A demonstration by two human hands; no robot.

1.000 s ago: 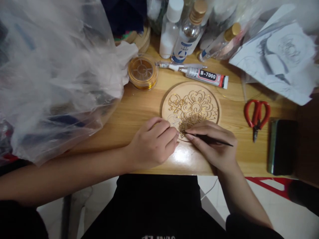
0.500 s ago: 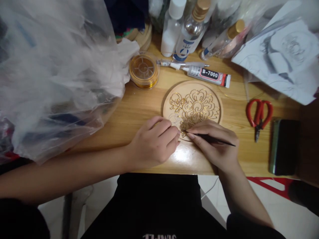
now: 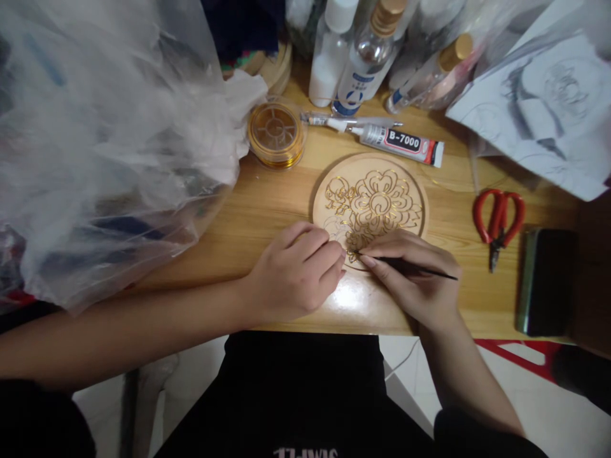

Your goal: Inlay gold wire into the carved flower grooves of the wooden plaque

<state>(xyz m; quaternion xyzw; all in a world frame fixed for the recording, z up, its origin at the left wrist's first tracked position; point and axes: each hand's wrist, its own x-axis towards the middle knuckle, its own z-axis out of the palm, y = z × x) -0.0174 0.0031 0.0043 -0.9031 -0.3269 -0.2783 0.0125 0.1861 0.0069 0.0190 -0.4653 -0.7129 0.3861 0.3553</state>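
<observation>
A round wooden board [image 3: 329,172] with a raised rim lies on the table, bearing a flower design outlined in gold wire; thin pencil lines show at its lower left. My right hand [image 3: 420,270] is closed around slim black tweezers [image 3: 424,272], their tip down at a small wire flower [image 3: 353,256] near the board's lower edge. Curled at the lower-left rim, my left hand [image 3: 303,270] has its fingertips beside that small flower. What those fingers pinch, if anything, is hidden.
A spool of gold wire [image 3: 275,133] and a B-7000 glue tube [image 3: 403,141] lie behind the board, with bottles [image 3: 358,76] beyond. Red-handled pliers [image 3: 498,226] and a phone [image 3: 547,283] are at right. A plastic bag [image 3: 143,140] fills the left; printed sheets [image 3: 548,108] hang back right.
My right hand and the tweezers have shifted very slightly right, their tip staying at the small flower. My left hand keeps its place at the rim.
</observation>
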